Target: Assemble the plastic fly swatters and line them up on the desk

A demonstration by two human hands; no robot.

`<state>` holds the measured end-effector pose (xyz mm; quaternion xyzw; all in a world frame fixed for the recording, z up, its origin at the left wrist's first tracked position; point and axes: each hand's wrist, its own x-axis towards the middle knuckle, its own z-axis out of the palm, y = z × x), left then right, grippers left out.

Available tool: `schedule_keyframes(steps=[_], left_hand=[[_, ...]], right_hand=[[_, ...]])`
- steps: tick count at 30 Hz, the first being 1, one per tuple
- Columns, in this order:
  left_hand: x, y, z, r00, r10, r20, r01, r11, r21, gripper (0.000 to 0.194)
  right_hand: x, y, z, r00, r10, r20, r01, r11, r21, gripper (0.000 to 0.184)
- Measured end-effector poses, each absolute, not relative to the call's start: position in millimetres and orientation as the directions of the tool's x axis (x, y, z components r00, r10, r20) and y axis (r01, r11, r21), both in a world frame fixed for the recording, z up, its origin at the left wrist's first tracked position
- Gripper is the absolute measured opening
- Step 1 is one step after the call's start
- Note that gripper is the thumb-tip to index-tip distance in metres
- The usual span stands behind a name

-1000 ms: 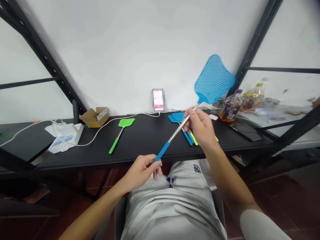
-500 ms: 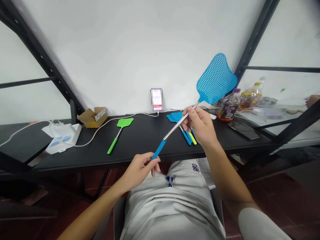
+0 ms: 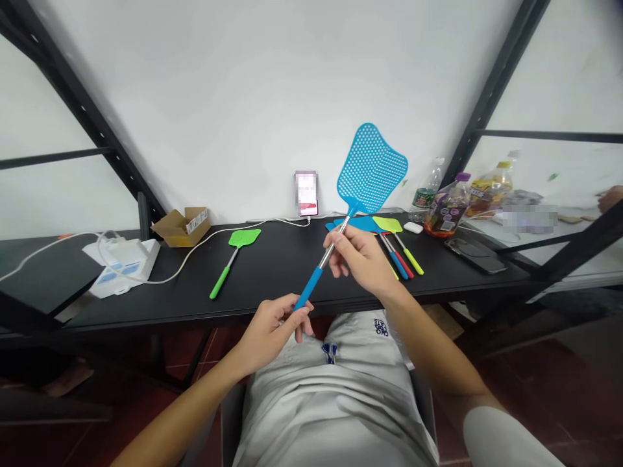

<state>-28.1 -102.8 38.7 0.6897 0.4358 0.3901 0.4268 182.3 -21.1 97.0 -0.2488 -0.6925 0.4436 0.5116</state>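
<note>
A blue fly swatter [image 3: 372, 172] with a perforated head, a metal shaft and a blue grip is held slantwise above the desk's front edge, head up. Fingers of my left hand [image 3: 280, 327] close round the lower end of its grip. My right hand [image 3: 360, 259] pinches the metal shaft just above the grip; little of the shaft shows. Behind that hand, several more fly swatters [image 3: 413, 261] in blue, red and yellow-green lie together on the desk, partly hidden. A green fly swatter [image 3: 244, 238] lies apart on the left.
On the black desk [image 3: 175, 305] are an open cardboard box [image 3: 182, 228], white packaging [image 3: 126, 269] with a cable, and a propped phone [image 3: 307, 194]. Bottles [image 3: 445, 211], a white case [image 3: 413, 227] and a dark phone [image 3: 474, 255] stand or lie at right, beside the metal frame [image 3: 491, 97].
My right hand has moved down and left with the swatter's head, and the metal shaft has become shorter. The left hand stays on the grip. More of the swatters behind now show.
</note>
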Motion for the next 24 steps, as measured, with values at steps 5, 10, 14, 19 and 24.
schedule_keyframes(steps=[5,10,14,19,24], left_hand=[[-30,-98,33,0.304,0.935,0.182,0.236,-0.258,0.937,0.029],[-34,-90,35,0.263,0.942,0.207,0.441,-0.309,0.843,0.025],[-58,-74,38,0.067,0.923,0.379,0.663,-0.325,0.675,0.028],[-112,-44,34,-0.081,0.811,0.579,0.960,-0.092,0.264,0.038],[-156,-23,18,-0.211,0.848,0.487,0.974,0.224,0.031,0.052]], right_hand=[[170,-17,84,-0.517,0.752,0.409,-0.042,0.455,-0.889,0.029],[173,-5,81,-0.579,0.741,0.339,0.018,0.428,-0.904,0.026],[216,24,91,-0.315,0.876,0.365,0.343,0.463,-0.817,0.030],[301,72,88,0.001,0.926,0.377,0.897,0.166,-0.410,0.034],[345,107,61,0.143,0.971,0.194,0.961,-0.089,-0.261,0.033]])
